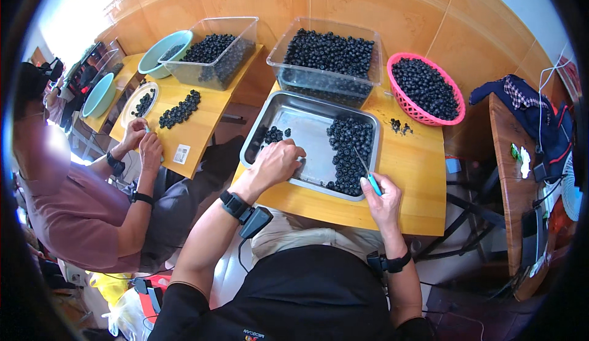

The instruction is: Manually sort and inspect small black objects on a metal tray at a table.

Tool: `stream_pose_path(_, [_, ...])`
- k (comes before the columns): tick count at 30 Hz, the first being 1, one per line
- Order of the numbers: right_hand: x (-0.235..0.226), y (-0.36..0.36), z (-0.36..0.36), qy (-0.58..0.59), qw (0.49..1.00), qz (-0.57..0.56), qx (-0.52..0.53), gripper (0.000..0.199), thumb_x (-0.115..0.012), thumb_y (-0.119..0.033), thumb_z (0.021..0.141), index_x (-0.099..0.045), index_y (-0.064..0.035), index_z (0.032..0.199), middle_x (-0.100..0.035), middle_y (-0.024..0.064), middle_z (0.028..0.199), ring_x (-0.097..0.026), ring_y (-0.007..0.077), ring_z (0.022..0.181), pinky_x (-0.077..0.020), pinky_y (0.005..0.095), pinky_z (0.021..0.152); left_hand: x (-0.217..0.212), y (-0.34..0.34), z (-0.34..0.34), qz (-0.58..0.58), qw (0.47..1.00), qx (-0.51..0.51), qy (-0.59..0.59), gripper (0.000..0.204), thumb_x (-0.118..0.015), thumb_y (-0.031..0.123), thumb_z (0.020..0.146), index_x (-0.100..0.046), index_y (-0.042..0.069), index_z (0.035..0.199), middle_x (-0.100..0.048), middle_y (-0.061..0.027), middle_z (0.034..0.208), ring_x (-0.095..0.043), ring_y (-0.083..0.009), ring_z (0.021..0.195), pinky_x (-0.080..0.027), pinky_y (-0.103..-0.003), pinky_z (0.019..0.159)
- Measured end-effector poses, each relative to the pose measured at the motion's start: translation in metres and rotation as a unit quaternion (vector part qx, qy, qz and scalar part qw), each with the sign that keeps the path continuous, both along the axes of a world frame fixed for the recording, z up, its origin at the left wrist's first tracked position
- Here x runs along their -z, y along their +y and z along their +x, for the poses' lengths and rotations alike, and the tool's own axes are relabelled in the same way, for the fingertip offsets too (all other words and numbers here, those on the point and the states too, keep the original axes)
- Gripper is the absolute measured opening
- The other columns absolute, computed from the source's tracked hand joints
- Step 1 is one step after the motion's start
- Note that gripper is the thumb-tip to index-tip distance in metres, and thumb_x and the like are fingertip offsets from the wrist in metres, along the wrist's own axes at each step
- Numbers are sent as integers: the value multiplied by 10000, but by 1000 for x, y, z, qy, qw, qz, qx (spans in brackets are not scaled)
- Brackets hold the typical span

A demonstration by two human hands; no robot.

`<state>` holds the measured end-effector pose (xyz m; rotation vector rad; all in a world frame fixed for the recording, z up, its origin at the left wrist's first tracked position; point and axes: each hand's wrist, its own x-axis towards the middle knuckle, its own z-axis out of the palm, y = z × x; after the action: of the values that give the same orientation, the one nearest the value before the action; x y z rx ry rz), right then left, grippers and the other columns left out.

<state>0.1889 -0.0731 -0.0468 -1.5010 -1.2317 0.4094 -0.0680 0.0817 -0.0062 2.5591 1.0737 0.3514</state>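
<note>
I see a wooden tabletop (412, 184) bearing a metal tray (307, 126), where dark berries (351, 151) lie in 2 groups, the larger at right. I judge them light, smooth and easily bruised, best pinched gently by the sides. The left grip (276, 162) curls by the smaller group; I can't tell how far open. The right grip (386, 200) is closed around a thin blue-handled tool (374, 184).
</note>
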Motion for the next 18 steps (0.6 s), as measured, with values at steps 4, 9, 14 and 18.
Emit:
stream_pose_path(4, [9,2,-1,19,1000,-1,-7,286,-793,-149,896,-713,71,1061,-688,121,846,-632,146,733,-513,292,672,7,17,1,19,999,-3,31,211,-673,134,868,-764,54,1041,-698,-178,1020,-697,-385,919,-563,-463,836])
stream_pose_path(9, [12,2,-3,55,998,-6,-1,265,-778,-124,889,-715,63,1065,-701,131,852,-650,151,738,-519,289,680,11,38,0,49,998,-14,36,243,-584,75,878,-761,35,1039,-684,-208,1006,-689,-406,922,-557,-477,831])
stream_pose_path(14, [10,1,-4,38,999,-8,-6,248,-754,-115,891,-716,56,1067,-711,145,846,-678,173,748,-527,300,683,16,53,2,82,996,-32,16,217,-546,52,891,-737,7,985,-678,-226,1027,-689,-423,929,-559,-489,839])
stream_pose_path(18, [9,0,-3,44,999,-3,-11,241,-747,-113,893,-716,55,1064,-714,151,853,-685,186,746,-530,307,683,15,62,7,94,994,-54,19,216,-552,62,898,-739,6,991,-677,-228,1021,-685,-418,937,-556,-487,839])
